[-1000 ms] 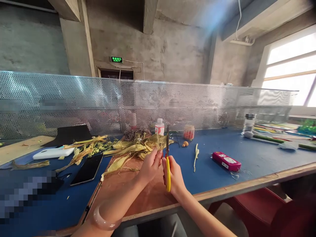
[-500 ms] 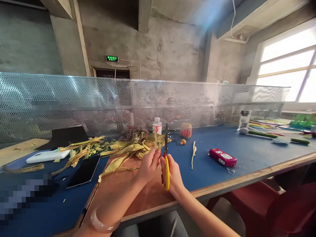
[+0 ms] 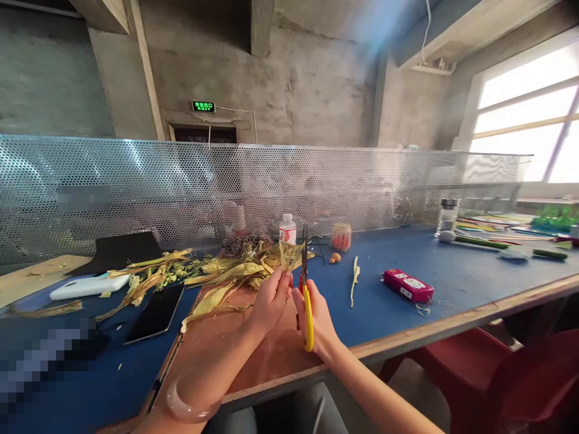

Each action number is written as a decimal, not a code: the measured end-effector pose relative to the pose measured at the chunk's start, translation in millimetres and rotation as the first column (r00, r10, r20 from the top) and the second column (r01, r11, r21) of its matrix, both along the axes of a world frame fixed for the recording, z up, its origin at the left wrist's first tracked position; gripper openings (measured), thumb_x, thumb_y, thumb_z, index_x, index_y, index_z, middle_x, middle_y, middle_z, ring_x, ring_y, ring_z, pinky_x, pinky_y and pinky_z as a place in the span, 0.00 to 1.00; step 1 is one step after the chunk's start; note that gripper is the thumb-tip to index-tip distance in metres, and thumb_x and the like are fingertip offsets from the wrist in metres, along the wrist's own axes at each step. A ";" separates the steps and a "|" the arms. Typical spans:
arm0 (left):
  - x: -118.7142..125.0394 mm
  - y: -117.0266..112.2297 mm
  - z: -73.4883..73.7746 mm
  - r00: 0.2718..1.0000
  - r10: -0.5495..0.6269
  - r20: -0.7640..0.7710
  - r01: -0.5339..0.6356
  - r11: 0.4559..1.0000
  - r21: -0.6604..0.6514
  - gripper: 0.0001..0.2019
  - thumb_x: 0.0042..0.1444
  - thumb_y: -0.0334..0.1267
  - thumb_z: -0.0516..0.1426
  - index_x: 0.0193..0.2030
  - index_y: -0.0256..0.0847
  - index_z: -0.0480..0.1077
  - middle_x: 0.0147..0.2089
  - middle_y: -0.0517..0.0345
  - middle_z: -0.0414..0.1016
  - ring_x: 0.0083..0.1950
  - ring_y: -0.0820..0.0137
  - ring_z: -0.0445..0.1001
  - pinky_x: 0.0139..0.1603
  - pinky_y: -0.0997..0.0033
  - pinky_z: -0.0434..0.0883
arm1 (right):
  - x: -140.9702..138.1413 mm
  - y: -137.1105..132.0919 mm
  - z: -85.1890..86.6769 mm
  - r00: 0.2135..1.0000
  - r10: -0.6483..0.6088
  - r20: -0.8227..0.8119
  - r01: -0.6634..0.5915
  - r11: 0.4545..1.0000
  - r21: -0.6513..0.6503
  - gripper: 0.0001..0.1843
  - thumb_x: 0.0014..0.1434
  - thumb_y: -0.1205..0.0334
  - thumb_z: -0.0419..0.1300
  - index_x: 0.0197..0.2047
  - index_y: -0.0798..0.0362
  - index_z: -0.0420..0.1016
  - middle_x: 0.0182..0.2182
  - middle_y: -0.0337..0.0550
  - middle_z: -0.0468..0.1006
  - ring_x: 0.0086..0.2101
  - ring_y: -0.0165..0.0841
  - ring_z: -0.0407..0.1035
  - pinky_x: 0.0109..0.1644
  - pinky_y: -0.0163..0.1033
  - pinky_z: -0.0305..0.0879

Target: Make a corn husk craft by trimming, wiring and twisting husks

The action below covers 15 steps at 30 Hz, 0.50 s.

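Observation:
My right hand point(image 3: 319, 319) grips yellow-handled scissors point(image 3: 306, 301), blades pointing up and away. My left hand point(image 3: 270, 301) pinches thin strips of dried yellow-green leaf point(image 3: 286, 256) that stand up just left of the blades. Both hands hover over a brown board point(image 3: 217, 349) on the blue table point(image 3: 452, 283). A pile of dried leaves point(image 3: 226, 271) lies just beyond my hands. A pale bangle point(image 3: 185, 407) circles my left wrist.
A black phone point(image 3: 156, 313) and a white power bank point(image 3: 88, 285) lie left. A pink box point(image 3: 408, 286), a loose leaf strip point(image 3: 355, 278), a small white bottle point(image 3: 287, 230) and an orange-filled jar point(image 3: 341, 236) sit ahead. A perforated metal screen point(image 3: 181, 187) backs the table. Red chairs point(image 3: 474, 374) stand right.
My hands have stayed close together over the board; the leaf strips in my left hand now stand a little higher beside the blades. The view shifted slightly.

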<state>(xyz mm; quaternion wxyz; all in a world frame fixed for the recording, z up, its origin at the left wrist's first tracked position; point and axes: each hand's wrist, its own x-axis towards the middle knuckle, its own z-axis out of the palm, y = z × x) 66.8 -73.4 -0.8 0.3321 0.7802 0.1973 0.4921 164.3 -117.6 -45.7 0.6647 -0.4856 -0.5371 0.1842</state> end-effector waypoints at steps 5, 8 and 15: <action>0.1 0.3 0.8 1.000 0.001 0.006 -0.001 1.000 -0.025 0.14 0.61 0.45 0.45 0.28 0.40 0.58 0.22 0.65 0.56 0.22 0.77 0.56 0.23 0.78 0.57 | 0.2 0.1 -0.8 1.000 -0.007 -0.001 0.007 1.000 0.004 0.12 0.57 0.52 0.53 0.31 0.50 0.56 0.20 0.29 0.61 0.17 0.24 0.53 0.20 0.29 0.54; 0.1 1.1 0.8 1.000 0.018 0.022 -0.018 0.999 -0.034 0.15 0.62 0.45 0.44 0.28 0.40 0.59 0.21 0.66 0.55 0.21 0.77 0.55 0.23 0.78 0.56 | 0.6 -0.9 0.1 1.000 -0.011 0.010 0.011 1.000 0.008 0.12 0.57 0.53 0.53 0.31 0.50 0.55 0.21 0.30 0.62 0.18 0.24 0.53 0.21 0.30 0.54; 0.9 1.2 1.0 0.998 0.048 0.031 -0.048 0.999 -0.016 0.15 0.61 0.46 0.45 0.28 0.40 0.59 0.22 0.63 0.58 0.22 0.75 0.57 0.24 0.76 0.57 | -1.2 -5.7 8.9 0.994 -0.040 0.102 0.036 0.998 0.045 0.10 0.58 0.56 0.52 0.29 0.51 0.56 0.24 0.33 0.64 0.24 0.26 0.54 0.28 0.31 0.56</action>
